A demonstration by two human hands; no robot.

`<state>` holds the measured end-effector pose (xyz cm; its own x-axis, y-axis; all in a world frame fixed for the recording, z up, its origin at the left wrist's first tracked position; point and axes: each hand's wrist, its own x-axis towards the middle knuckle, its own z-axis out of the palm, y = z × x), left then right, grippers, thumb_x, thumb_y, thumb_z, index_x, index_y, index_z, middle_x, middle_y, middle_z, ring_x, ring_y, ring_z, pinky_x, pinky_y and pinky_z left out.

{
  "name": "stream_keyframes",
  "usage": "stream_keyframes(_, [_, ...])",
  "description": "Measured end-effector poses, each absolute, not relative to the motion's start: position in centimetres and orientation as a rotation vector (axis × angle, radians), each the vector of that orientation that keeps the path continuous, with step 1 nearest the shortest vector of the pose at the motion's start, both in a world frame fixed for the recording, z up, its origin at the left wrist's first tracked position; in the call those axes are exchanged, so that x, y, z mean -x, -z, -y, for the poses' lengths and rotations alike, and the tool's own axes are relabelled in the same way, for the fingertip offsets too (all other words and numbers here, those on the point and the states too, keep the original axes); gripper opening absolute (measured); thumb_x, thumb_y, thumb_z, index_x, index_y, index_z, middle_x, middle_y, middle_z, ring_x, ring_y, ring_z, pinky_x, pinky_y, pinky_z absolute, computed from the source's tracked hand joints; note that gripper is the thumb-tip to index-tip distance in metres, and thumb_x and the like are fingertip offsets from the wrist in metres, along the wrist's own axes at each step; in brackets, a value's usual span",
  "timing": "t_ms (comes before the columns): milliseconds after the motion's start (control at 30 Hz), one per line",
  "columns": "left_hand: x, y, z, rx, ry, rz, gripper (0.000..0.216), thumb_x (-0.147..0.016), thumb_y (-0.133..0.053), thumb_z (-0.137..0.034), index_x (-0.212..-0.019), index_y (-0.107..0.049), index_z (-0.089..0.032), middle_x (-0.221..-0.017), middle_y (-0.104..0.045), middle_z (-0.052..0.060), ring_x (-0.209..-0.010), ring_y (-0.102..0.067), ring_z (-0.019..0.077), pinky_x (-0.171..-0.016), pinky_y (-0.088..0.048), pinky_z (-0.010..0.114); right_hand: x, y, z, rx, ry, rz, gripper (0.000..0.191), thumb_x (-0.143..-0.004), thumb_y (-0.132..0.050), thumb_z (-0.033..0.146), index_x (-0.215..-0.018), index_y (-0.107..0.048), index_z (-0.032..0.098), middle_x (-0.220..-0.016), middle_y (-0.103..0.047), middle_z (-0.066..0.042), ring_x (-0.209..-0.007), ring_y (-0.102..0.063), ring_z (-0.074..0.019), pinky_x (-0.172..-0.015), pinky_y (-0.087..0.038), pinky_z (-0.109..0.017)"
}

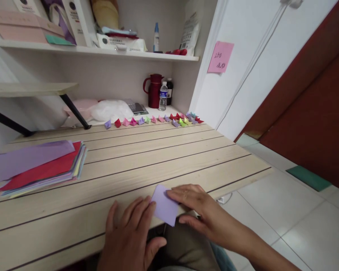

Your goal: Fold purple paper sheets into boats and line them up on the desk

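Observation:
A folded square of lilac paper (165, 205) lies at the front edge of the table, one corner reaching past it. My left hand (131, 229) rests with its fingers stretched out, the fingertips touching the paper's left side and the thumb held apart. From the right, my right hand (199, 207) lays its extended fingers on the paper's right edge, with its thumb lower down and clear of the sheet. Neither hand is closed around the paper.
A stack of coloured paper (48, 165) lies at the left of the striped table (124, 158). Several small folded paper pieces (133, 121) line the back edge. Behind them stand a red jug (154, 90) and a water bottle (163, 96). A raised stand (31, 89) is at the left.

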<state>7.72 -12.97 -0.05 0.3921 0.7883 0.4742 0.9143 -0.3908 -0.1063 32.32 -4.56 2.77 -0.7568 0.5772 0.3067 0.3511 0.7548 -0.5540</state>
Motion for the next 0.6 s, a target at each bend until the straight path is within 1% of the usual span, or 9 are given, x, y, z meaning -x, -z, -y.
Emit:
stream_keyframes(100, [-8.4, -0.6, 11.9, 2.333, 0.557, 1.692, 0.046, -0.088, -0.064, -0.039, -0.132, -0.053, -0.033, -0.121, -0.071, 0.001, -0.107, -0.062, 0.0216, -0.118, -0.003, 0.05, -32.4, -3.4, 3.1, 0.624, -0.821, 2.424, 0.047, -0.096, -0.064, 0.033, -0.142, -0.052, 0.031, -0.131, -0.066, -0.006, -0.123, -0.057, -0.0218, -0.108, -0.041, -0.04])
stream_keyframes(200, [-8.6, -0.6, 10.7, 2.335, 0.591, 1.826, 0.046, -0.081, -0.073, -0.033, -0.124, -0.059, -0.037, -0.113, -0.071, 0.0, -0.105, -0.062, 0.0244, -0.113, -0.014, 0.059, -32.3, -3.5, 2.1, 0.594, -0.952, 2.38, 0.039, -0.095, -0.065, 0.032, -0.134, -0.06, 0.031, -0.123, -0.069, -0.005, -0.115, -0.06, -0.0206, -0.103, -0.044, -0.037])
stream_keyframes(300, [-8.2, -0.3, 9.8, 2.401, 0.596, 1.847, 0.041, -0.083, -0.07, -0.033, -0.122, -0.061, -0.04, -0.114, -0.07, 0.0, -0.106, -0.062, 0.0255, -0.108, -0.021, 0.064, -32.0, -3.5, 1.7, 0.649, -0.993, 2.335, 0.03, -0.095, -0.066, 0.031, -0.125, -0.067, 0.029, -0.114, -0.071, -0.005, -0.11, -0.061, -0.0205, -0.097, -0.047, -0.035])
stream_keyframes(367, [-7.8, -0.2, 9.5, 2.448, 0.59, 1.835, 0.041, -0.084, -0.069, -0.037, -0.124, -0.06, -0.042, -0.115, -0.07, 0.0, -0.106, -0.062, 0.0258, -0.106, -0.023, 0.065, -31.9, -3.6, 1.6, 0.675, -0.988, 2.318, 0.025, -0.097, -0.063, 0.031, -0.121, -0.069, 0.028, -0.111, -0.071, -0.005, -0.108, -0.061, -0.0198, -0.096, -0.047, -0.034])
stream_keyframes(433, [-7.7, -0.2, 9.4, 2.456, 0.589, 1.822, 0.051, -0.077, -0.076, -0.044, -0.125, -0.059, -0.041, -0.114, -0.069, 0.001, -0.106, -0.063, 0.027, -0.107, -0.023, 0.066, -31.9, -3.6, 1.6, 0.655, -0.98, 2.343, 0.028, -0.095, -0.065, 0.032, -0.123, -0.068, 0.028, -0.111, -0.071, -0.005, -0.108, -0.061, -0.0194, -0.097, -0.046, -0.033])
stream_keyframes(533, [-7.7, -0.4, 9.3, 2.437, 0.611, 1.821, 0.067, -0.061, -0.087, -0.05, -0.122, -0.062, -0.04, -0.111, -0.07, 0.002, -0.104, -0.064, 0.029, -0.108, -0.023, 0.066, -32.0, -3.7, 1.6, 0.617, -0.958, 2.414, 0.044, -0.085, -0.078, 0.034, -0.127, -0.066, 0.029, -0.115, -0.068, -0.006, -0.11, -0.059, -0.0207, -0.099, -0.044, -0.035])
stream_keyframes(567, [-7.7, -0.5, 9.3, 2.443, 0.624, 1.828, 0.066, -0.06, -0.087, -0.049, -0.121, -0.063, -0.041, -0.109, -0.07, 0.001, -0.103, -0.064, 0.0289, -0.107, -0.024, 0.067, -32.1, -3.7, 1.6, 0.62, -0.953, 2.422, 0.048, -0.082, -0.081, 0.034, -0.127, -0.066, 0.029, -0.115, -0.067, -0.006, -0.11, -0.059, -0.0211, -0.099, -0.044, -0.035])
stream_keyframes(600, [-7.7, -0.5, 9.2, 2.46, 0.64, 1.836, 0.062, -0.063, -0.086, -0.048, -0.12, -0.063, -0.041, -0.108, -0.07, 0.0, -0.101, -0.065, 0.0283, -0.106, -0.025, 0.067, -32.1, -3.7, 1.6, 0.63, -0.958, 2.416, 0.047, -0.082, -0.081, 0.033, -0.126, -0.067, 0.03, -0.115, -0.067, -0.006, -0.11, -0.058, -0.0212, -0.098, -0.044, -0.035])
